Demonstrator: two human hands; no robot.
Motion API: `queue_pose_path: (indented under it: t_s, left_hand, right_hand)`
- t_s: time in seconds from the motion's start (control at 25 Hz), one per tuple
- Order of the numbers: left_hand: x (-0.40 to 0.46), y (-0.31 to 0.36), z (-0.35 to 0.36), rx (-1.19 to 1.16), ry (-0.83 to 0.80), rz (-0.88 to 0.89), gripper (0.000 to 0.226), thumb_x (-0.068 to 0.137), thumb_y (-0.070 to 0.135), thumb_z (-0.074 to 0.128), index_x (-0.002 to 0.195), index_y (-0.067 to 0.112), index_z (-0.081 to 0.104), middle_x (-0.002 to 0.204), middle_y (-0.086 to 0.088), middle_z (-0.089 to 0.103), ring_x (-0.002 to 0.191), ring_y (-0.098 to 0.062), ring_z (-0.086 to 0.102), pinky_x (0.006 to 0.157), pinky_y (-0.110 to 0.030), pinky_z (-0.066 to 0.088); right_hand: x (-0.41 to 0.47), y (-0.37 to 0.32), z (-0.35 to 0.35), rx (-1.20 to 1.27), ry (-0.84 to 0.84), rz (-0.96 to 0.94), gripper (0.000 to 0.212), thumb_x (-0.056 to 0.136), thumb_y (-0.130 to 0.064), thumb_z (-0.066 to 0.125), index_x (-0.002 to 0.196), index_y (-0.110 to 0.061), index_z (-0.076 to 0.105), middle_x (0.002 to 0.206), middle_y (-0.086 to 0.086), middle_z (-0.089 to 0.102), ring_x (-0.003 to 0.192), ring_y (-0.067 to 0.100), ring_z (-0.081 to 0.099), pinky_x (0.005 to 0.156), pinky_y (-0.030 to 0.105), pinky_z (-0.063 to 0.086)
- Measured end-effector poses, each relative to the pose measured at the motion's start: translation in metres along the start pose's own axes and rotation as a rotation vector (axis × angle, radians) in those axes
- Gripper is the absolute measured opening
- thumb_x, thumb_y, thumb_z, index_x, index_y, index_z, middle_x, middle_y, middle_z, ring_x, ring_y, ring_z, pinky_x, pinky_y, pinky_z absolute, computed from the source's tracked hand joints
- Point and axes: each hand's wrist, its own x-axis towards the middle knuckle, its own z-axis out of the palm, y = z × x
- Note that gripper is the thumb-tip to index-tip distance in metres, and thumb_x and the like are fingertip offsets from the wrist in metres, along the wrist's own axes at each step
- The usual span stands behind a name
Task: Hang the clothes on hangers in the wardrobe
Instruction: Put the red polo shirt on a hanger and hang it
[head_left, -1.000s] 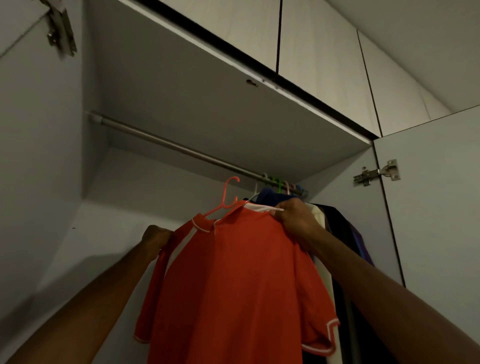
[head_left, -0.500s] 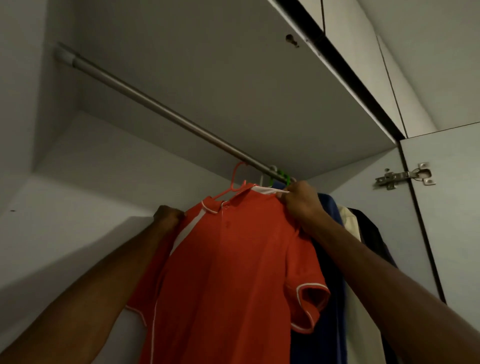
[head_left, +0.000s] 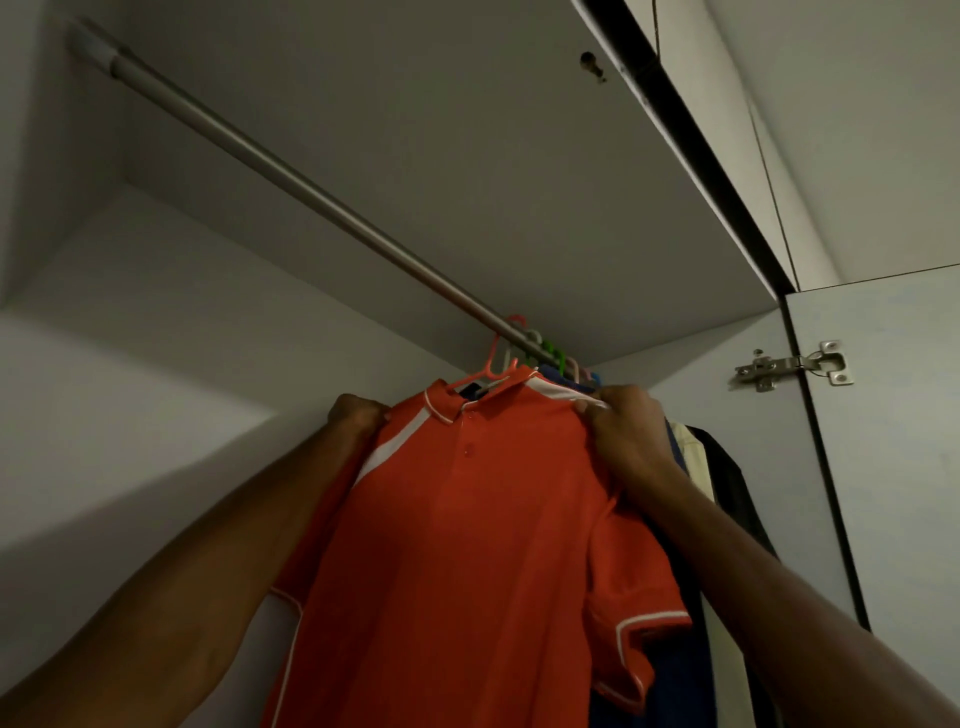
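Gripping the orange polo shirt (head_left: 467, 519) at both shoulders: left hand (head_left: 358, 410) curled into the fabric at one shoulder seam, right hand (head_left: 623, 431) pinching the white-trimmed shoulder at the other side. Holding the shirt spread on its orange hanger (head_left: 493, 358), collar up, body hanging straight down between the forearms. Reaching up toward the steel wardrobe rail (head_left: 311, 192), with the hanger's hook at the rail, apparently looping over it; hard telling from below whether fully seated. Crowding in just beside the other hangers (head_left: 553, 353), green and pale ones, carrying a blue garment (head_left: 675, 675), a cream one (head_left: 691, 457) and a dark one (head_left: 727, 478) against the right wall, near the door hinge (head_left: 789, 364).

Judging the step: hooking this shirt onto the rail, nearly done. Calling next for a check on the hook's seating, then easing both hands off and smoothing the shoulders so the shirt sits evenly. Risking a snag on the neighbouring hooks.
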Motion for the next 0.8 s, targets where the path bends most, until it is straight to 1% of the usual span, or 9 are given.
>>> queue_pose_path:
  t_s: [0.12,0.2,0.28,0.36,0.48,0.56,0.64,0.72,0.8]
  left_hand:
    - [-0.004,-0.013,0.004,0.085,-0.018,0.022,0.023,0.084,0.002,0.073,0.106,0.003,0.078,0.107,-0.018,0.076,0.086,-0.03,0.074,0.088,-0.041,0.062]
    - [-0.012,-0.013,0.006,0.281,0.065,0.093,0.022,0.087,0.004,0.068,0.107,0.001,0.077,0.109,-0.018,0.075,0.093,-0.032,0.072,0.087,-0.036,0.059]
    - [-0.033,-0.012,0.012,0.475,0.118,0.211,0.018,0.091,0.011,0.069,0.106,0.006,0.075,0.107,-0.013,0.075,0.094,-0.03,0.071,0.083,-0.036,0.058]
    - [-0.051,-0.011,0.016,0.547,0.103,0.319,0.021,0.091,0.023,0.068,0.107,0.01,0.074,0.106,-0.011,0.075,0.092,-0.029,0.071,0.084,-0.042,0.06]
    - [-0.066,-0.019,0.015,0.541,0.077,0.39,0.057,0.083,0.051,0.053,0.111,0.005,0.071,0.104,-0.02,0.072,0.094,-0.039,0.069,0.084,-0.046,0.059]
    - [-0.091,-0.02,0.016,0.546,0.036,0.384,0.076,0.081,0.068,0.042,0.112,0.005,0.07,0.106,-0.025,0.07,0.099,-0.044,0.067,0.087,-0.048,0.058]
    - [-0.13,-0.02,0.013,0.556,0.005,0.377,0.074,0.09,0.07,0.045,0.116,0.005,0.068,0.116,-0.026,0.067,0.108,-0.044,0.064,0.094,-0.048,0.054]
    - [-0.167,-0.021,0.01,0.607,-0.008,0.362,0.066,0.098,0.058,0.053,0.132,0.002,0.062,0.131,-0.027,0.061,0.121,-0.043,0.059,0.102,-0.047,0.048]
    - [-0.199,-0.025,0.001,0.669,-0.011,0.301,0.08,0.093,0.067,0.051,0.143,0.004,0.054,0.141,-0.024,0.057,0.127,-0.04,0.056,0.107,-0.047,0.046]
  right_hand:
    - [-0.001,0.003,0.001,0.023,-0.015,-0.002,0.026,0.1,-0.016,0.057,0.082,-0.004,0.072,0.063,0.004,0.061,0.054,0.012,0.051,0.04,0.013,0.035]
    - [0.001,0.002,-0.004,0.014,-0.041,-0.01,0.025,0.099,-0.016,0.058,0.083,-0.004,0.073,0.066,0.007,0.063,0.054,0.013,0.051,0.04,0.013,0.035]
    - [0.0,0.002,-0.008,0.0,-0.088,-0.013,0.02,0.097,-0.017,0.06,0.088,-0.005,0.073,0.073,0.009,0.067,0.057,0.013,0.054,0.04,0.014,0.033]
    - [-0.002,0.004,-0.011,0.028,-0.077,0.011,0.012,0.09,-0.021,0.069,0.091,-0.009,0.073,0.075,0.004,0.068,0.061,0.01,0.058,0.047,0.021,0.042]
    - [-0.013,0.012,-0.019,0.174,-0.081,0.108,0.028,0.07,-0.03,0.087,0.083,-0.01,0.073,0.077,0.006,0.073,0.068,0.021,0.068,0.059,0.035,0.055]
    - [-0.022,0.013,-0.031,0.18,-0.142,0.152,0.029,0.067,-0.028,0.091,0.076,-0.009,0.071,0.073,0.005,0.071,0.063,0.021,0.066,0.051,0.029,0.049]
    - [-0.03,0.011,-0.043,0.173,-0.223,0.174,0.029,0.067,-0.023,0.093,0.08,-0.006,0.072,0.074,0.005,0.069,0.062,0.017,0.063,0.047,0.023,0.044]
    - [-0.043,0.011,-0.054,0.204,-0.283,0.186,0.039,0.063,-0.021,0.095,0.088,-0.002,0.073,0.08,0.008,0.071,0.07,0.02,0.067,0.058,0.03,0.054]
    - [-0.059,0.013,-0.062,0.245,-0.305,0.177,0.042,0.06,-0.022,0.097,0.09,-0.002,0.074,0.084,0.007,0.073,0.076,0.023,0.069,0.072,0.041,0.061]
